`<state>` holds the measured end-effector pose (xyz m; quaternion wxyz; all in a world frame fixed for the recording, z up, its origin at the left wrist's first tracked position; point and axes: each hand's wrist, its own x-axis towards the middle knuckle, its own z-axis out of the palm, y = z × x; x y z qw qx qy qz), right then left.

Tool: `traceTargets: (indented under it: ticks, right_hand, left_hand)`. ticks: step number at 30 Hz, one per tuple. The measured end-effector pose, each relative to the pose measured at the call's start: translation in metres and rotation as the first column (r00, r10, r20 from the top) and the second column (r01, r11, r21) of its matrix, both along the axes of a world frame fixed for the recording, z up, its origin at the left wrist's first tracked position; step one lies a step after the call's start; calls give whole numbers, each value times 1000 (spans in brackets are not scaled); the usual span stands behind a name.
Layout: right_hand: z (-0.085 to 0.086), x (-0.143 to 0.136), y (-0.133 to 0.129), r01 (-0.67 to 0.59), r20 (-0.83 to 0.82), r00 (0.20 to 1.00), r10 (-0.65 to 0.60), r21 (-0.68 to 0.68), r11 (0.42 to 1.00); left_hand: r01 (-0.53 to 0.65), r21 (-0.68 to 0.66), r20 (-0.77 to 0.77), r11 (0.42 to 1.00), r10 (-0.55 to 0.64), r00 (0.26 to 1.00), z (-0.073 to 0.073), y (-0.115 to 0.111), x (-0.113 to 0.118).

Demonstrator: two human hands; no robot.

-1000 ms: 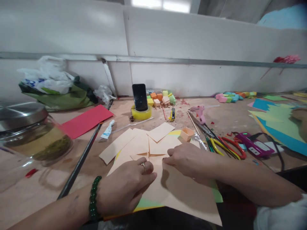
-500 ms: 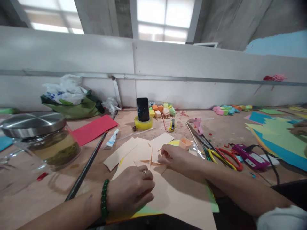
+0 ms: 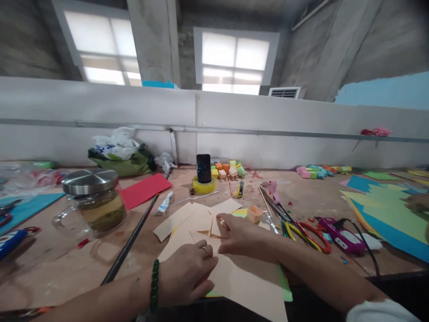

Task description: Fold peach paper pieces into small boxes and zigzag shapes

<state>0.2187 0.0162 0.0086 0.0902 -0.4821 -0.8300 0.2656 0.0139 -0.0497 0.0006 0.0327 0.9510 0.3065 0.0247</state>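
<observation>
A cut piece of peach paper (image 3: pixel 216 228) with raised flaps lies in front of me on larger peach sheets (image 3: pixel 248 277). My right hand (image 3: pixel 239 232) curls around the right side of this piece, index finger at its far edge and thumb nearer me. Just left of it, my left hand (image 3: pixel 187 273) rests low over the sheets, fingers bent and close together, with a ring and a green bead bracelet. What its fingertips pinch, if anything, is hidden. Beyond my right hand sits a small folded peach paper box (image 3: pixel 254 213).
Scissors (image 3: pixel 311 237), a pink glue gun (image 3: pixel 273 191) and a purple device with a cord (image 3: pixel 342 235) lie right. A glass teapot (image 3: pixel 100 208) stands left, near a long black bar (image 3: pixel 130 241). A phone (image 3: pixel 203 168) leans on yellow tape (image 3: pixel 203 186). Another person's hand (image 3: pixel 417 202) is far right.
The view has tilted up and turned left, so more of the left table shows. My right index finger has straightened along the paper piece; both hands stay close to it.
</observation>
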Motion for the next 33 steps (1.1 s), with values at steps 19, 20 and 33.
traceTargets:
  ticks: [19,20,33]
  right_hand:
    - [-21,-10,31,-3,-647,754,-115,-179,984]
    - [-15,-11,31,-4,-676,729,-107,-161,987]
    - [-17,-63,75,44,-788,606,-107,-101,994]
  left_hand:
    - [-428,-422,750,799,573,330,22,50,-52]
    - [-323,-565,729,760,642,237,27,60,-51]
    - [309,-723,656,618,755,27,-6,105,-13]
